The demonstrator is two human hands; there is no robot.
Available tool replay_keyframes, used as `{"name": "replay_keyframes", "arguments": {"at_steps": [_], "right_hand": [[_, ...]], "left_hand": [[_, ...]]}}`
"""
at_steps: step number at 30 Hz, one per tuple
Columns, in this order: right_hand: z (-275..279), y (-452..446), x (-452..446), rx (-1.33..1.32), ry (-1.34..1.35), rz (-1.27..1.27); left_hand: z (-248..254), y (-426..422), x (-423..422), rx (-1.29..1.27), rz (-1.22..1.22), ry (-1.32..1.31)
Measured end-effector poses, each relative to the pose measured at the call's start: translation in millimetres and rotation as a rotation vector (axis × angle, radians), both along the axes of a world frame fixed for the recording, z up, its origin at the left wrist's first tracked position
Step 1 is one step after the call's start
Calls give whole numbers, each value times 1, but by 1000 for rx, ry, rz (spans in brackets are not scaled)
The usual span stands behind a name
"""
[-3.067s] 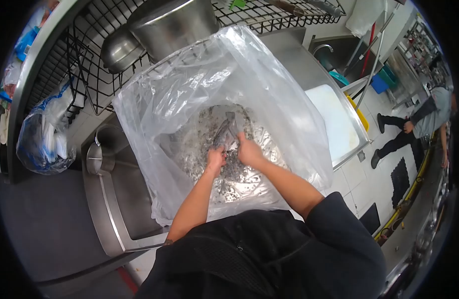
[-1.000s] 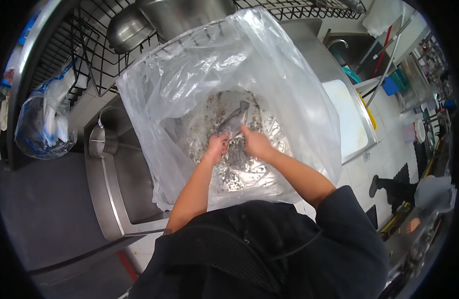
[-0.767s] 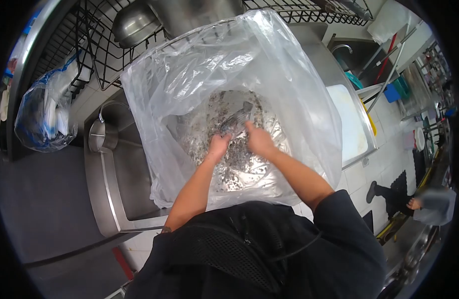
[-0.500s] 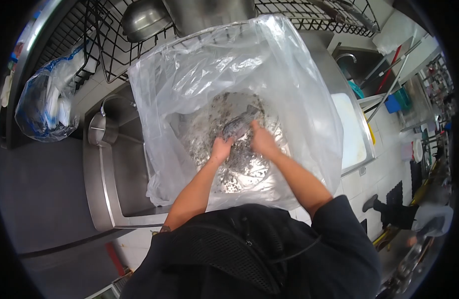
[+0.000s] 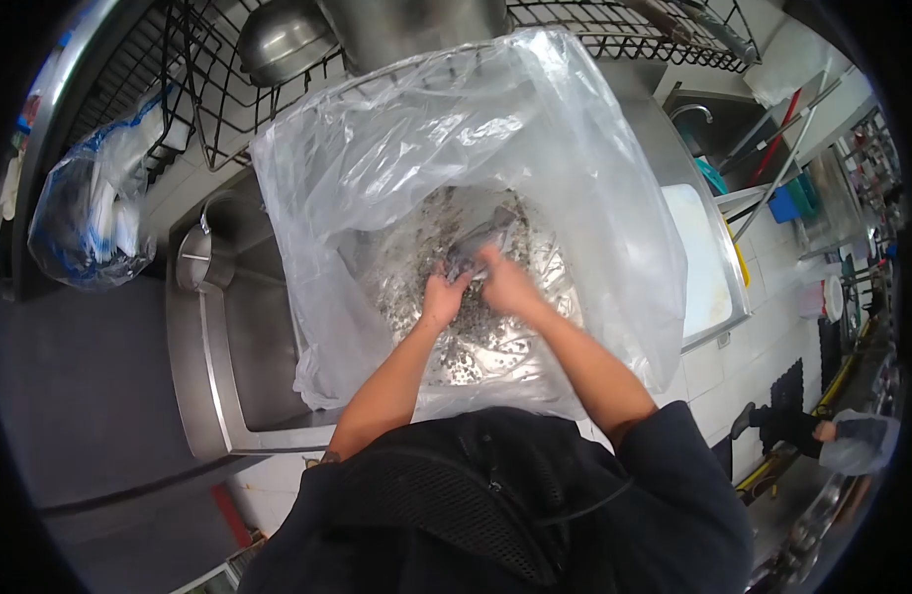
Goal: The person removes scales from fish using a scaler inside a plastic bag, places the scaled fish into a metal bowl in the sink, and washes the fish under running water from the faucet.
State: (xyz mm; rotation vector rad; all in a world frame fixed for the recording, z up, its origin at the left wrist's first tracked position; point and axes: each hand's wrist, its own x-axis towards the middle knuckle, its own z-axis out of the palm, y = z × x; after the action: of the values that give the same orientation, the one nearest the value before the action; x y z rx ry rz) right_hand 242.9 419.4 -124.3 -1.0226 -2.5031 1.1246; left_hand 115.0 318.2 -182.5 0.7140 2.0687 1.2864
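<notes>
A grey fish point(image 5: 487, 240) lies slantwise inside a large clear plastic bag point(image 5: 396, 168), its tail end pointing away from me. My left hand point(image 5: 444, 297) is closed on the near end of the fish. My right hand point(image 5: 509, 285) is beside the fish, partly smeared by motion, with its fingers curled together. Whatever it may hold is too blurred and hidden to make out. Dark flecks that look like fish scales point(image 5: 466, 342) are scattered over the shiny bottom and sides of the bag around both hands.
A steel sink point(image 5: 263, 327) with a small pot point(image 5: 200, 259) is on the left. To the right lies a white cutting board point(image 5: 698, 262). A wire rack point(image 5: 614, 45) with a steel bowl point(image 5: 286, 42) runs along the back. Another person point(image 5: 787, 426) is at far right.
My right hand has moved a little left and toward me along the fish. My left hand keeps its hold in nearly the same place. The person at far right has shifted slightly.
</notes>
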Motion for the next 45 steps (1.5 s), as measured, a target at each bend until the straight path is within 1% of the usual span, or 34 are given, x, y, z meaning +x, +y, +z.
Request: {"name": "replay_keyframes", "arguments": {"at_steps": [1, 3, 4, 6, 7, 8, 9, 10, 11, 13, 14, 15, 16, 17, 18, 19, 21, 22, 23, 24, 25, 26, 28, 30, 31, 32, 33, 35, 37, 39, 41, 43, 44, 45], "right_hand": [[-2, 5, 1, -9, -4, 8], [-3, 18, 4, -58, -180, -66], [-4, -1, 3, 58, -131, 23], [16, -18, -2, 7, -111, 102], [17, -20, -2, -4, -107, 127], [5, -6, -1, -7, -104, 125], [-17, 16, 2, 1, -27, -8], [-17, 24, 5, 10, 46, -141], [-18, 20, 8, 10, 44, -139], [-7, 8, 9, 70, -185, -31], [1, -21, 3, -40, -143, 53], [-6, -13, 4, -36, -138, 46], [-22, 2, 6, 35, -47, 15], [-34, 11, 9, 92, 42, -14], [-30, 22, 13, 3, 6, -148], [-27, 15, 18, 0, 0, -144], [-20, 3, 23, 16, -168, 6], [-25, -17, 18, 59, -155, 48], [-10, -32, 16, -37, -125, 3], [-22, -29, 15, -46, -2, -33], [-33, -22, 13, -54, 123, -67], [-32, -14, 13, -63, 122, -73], [-26, 5, 12, -30, -24, -168], [-19, -26, 14, -78, -59, -144], [-17, -43, 15, -132, -102, -110], [-23, -53, 14, -150, 45, -133], [-31, -46, 15, -156, 43, -134], [-38, -22, 19, -96, 173, -78], [-23, -12, 17, -90, 123, -136], [-19, -26, 12, -113, -31, -56], [-23, -35, 11, -138, -22, -69], [-51, -31, 23, -51, 262, 16], [-35, -20, 24, -161, 207, -39], [-24, -13, 25, -170, 197, -45]], "left_hand": [[4, -5, 1, -9, 8, -4], [16, 3, 0, -121, -64, 71], [16, 10, -3, -103, -72, 79], [5, 4, -3, 85, -66, 22], [6, 2, -1, 80, -71, 23], [12, 2, 0, 45, -52, -27], [14, -1, 1, 6, -30, -79], [12, -4, 2, 0, -27, -80], [10, -3, 5, 57, -2, -36], [2, 7, 1, 133, 5, 20], [-9, 6, -2, 92, -5, -7], [-21, 4, -7, 47, 0, -35], [-11, 7, -6, 50, 1, -31], [6, 4, -2, 44, 28, -192], [14, -5, 3, 32, 59, -359], [13, -8, 6, 29, 64, -364], [18, 4, 4, 92, 182, -620], [19, 10, 2, 105, 174, -617], [17, 7, 1, 116, 185, -674], [13, 4, 0, 121, 194, -730], [11, 5, -1, 117, 191, -730], [9, 4, -1, 133, 168, -744], [6, -4, 7, 139, 145, -764], [15, 6, 12, 209, 253, -831], [14, 11, 7, 222, 247, -828], [10, 10, 4, 199, 257, -829], [4, 6, 2, 166, 268, -831], [1, 3, 0, 174, 258, -833], [5, 6, 10, 208, 239, -836], [18, 14, 15, 194, 310, -844], [10, 11, 5, 209, 298, -813], [9, -2, 1, 152, 223, -765], [4, -12, 2, 125, 232, -774], [0, -9, 1, 123, 228, -786]]}}
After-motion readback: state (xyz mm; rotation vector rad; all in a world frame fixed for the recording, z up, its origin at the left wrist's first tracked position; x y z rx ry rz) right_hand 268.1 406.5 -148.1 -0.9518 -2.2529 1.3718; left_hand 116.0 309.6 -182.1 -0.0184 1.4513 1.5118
